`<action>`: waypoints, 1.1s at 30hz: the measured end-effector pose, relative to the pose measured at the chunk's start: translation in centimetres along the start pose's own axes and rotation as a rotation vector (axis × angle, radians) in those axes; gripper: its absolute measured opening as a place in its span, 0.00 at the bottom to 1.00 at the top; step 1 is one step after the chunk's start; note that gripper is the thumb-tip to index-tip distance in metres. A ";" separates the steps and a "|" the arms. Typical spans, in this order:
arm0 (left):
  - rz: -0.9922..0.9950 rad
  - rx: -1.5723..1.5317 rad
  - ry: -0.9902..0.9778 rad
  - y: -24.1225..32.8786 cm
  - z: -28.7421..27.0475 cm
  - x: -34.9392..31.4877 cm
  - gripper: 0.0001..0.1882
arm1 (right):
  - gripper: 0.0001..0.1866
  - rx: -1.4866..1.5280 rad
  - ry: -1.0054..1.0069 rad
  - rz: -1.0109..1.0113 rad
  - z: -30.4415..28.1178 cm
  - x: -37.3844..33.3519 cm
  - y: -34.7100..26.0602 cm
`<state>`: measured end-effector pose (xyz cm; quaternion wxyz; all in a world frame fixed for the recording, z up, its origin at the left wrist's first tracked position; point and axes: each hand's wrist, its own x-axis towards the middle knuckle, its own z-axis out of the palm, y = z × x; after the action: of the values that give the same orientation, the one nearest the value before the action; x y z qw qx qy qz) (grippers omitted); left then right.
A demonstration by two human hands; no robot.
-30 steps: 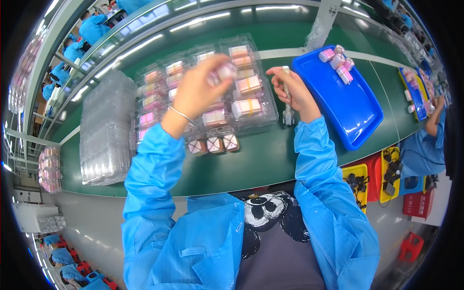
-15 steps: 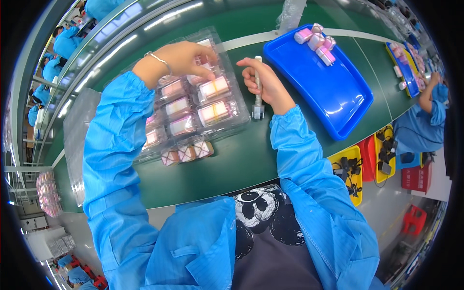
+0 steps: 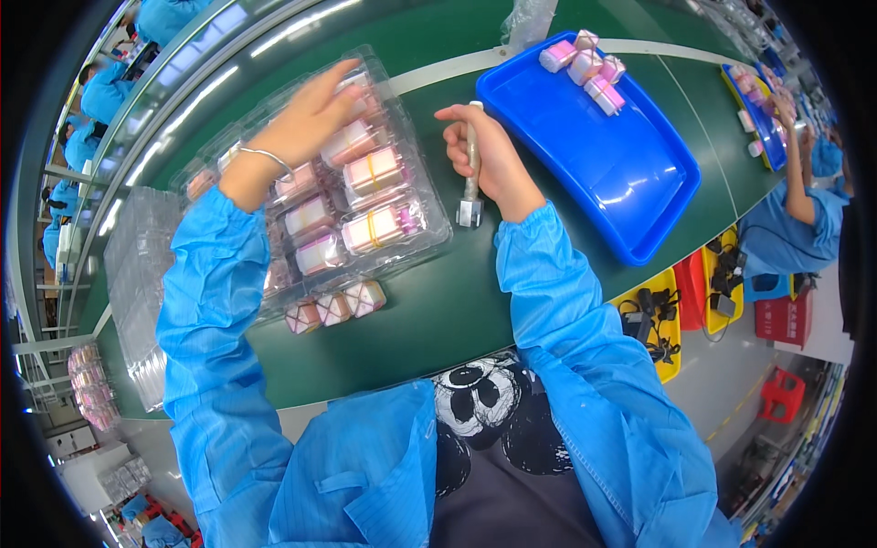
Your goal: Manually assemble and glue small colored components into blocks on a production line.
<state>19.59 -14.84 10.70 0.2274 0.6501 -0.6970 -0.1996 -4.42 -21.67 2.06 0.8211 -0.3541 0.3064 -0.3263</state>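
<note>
Over the far part of a clear plastic blister tray [image 3: 429,219], my left hand [image 3: 306,123] stretches its fingers away from me, with nothing visible in its grasp. Rows of pink-and-white wrapped blocks [image 3: 373,172] fill the tray's pockets, some with a yellow band; my left hand and sleeve hide part of them. My right hand [image 3: 489,151] is closed around the pale handle of a short tool [image 3: 470,212] whose square metal head points toward me, just right of the tray. Three wrapped blocks with crossed lines [image 3: 333,309] stand in a row on the green table by the tray's near edge.
A blue tray [image 3: 585,173] at the right has several pink-and-white blocks at its far end. Stacked clear plastic trays [image 3: 137,292] lie at the left. Yellow bins [image 3: 662,333] with black cabled parts stand beyond the table's right edge. Another person [image 3: 795,219] works at far right.
My left hand has drawn back left off the blocks, and its fingers have gone from curled to stretched out. My right hand keeps its hold on the tool. The whole view has shifted slightly.
</note>
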 end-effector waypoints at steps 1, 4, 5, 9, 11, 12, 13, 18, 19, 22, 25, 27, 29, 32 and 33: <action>0.031 0.112 0.077 -0.4 -0.5 -0.3 0.27 | 0.16 -0.004 0.004 -0.004 0.1 -0.1 0.0; 0.134 0.448 0.317 -0.5 -1.8 -1.4 0.25 | 0.15 -0.019 0.019 -0.028 0.2 -0.2 0.0; 0.299 0.294 0.400 0.3 -0.2 -2.2 0.22 | 0.15 -0.025 0.028 -0.029 0.1 -0.2 0.0; 0.324 0.535 0.052 6.4 4.9 -7.6 0.24 | 0.15 -0.033 0.029 -0.038 0.3 -0.2 0.5; 0.299 0.594 0.000 6.6 4.7 -7.9 0.24 | 0.15 -0.049 0.034 -0.042 0.1 -0.1 0.5; 0.275 0.594 -0.028 6.4 4.0 -7.9 0.24 | 0.15 -0.059 0.036 -0.039 0.0 0.0 0.5; 0.250 0.594 -0.057 6.4 3.6 -8.0 0.24 | 0.15 -0.068 0.039 -0.036 -0.1 0.1 0.4; 0.290 0.519 -0.074 8.3 2.6 -8.9 0.27 | 0.14 -0.074 0.023 -0.047 -0.1 -0.1 0.2; 0.303 0.513 -0.105 8.5 2.6 -9.2 0.28 | 0.14 -0.075 0.014 -0.051 -0.1 -0.1 0.2; 0.284 0.448 -0.084 7.0 3.4 -10.3 0.32 | 0.14 -0.072 0.022 -0.049 -0.2 0.0 0.4; 0.230 0.392 -0.087 6.6 4.0 -10.9 0.35 | 0.14 -0.098 0.021 -0.048 0.2 -0.2 0.3; 0.264 0.438 -0.043 6.9 4.0 -10.9 0.36 | 0.15 -0.105 0.027 -0.045 0.3 -0.1 0.4; 0.258 0.441 0.003 8.1 3.7 -11.3 0.38 | 0.15 -0.108 0.033 -0.041 0.1 -0.1 0.4; 0.209 0.570 -0.050 9.3 3.9 -13.2 0.39 | 0.14 -0.107 0.039 -0.062 -0.1 -0.1 0.2; 0.220 0.572 -0.101 8.7 4.8 -14.1 0.39 | 0.14 -0.103 0.036 -0.070 -0.2 0.1 0.3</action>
<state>10.46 -0.23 10.99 0.0204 0.5975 -0.8016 -0.0018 -4.41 -21.63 1.67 0.7841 -0.4007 0.3251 -0.3450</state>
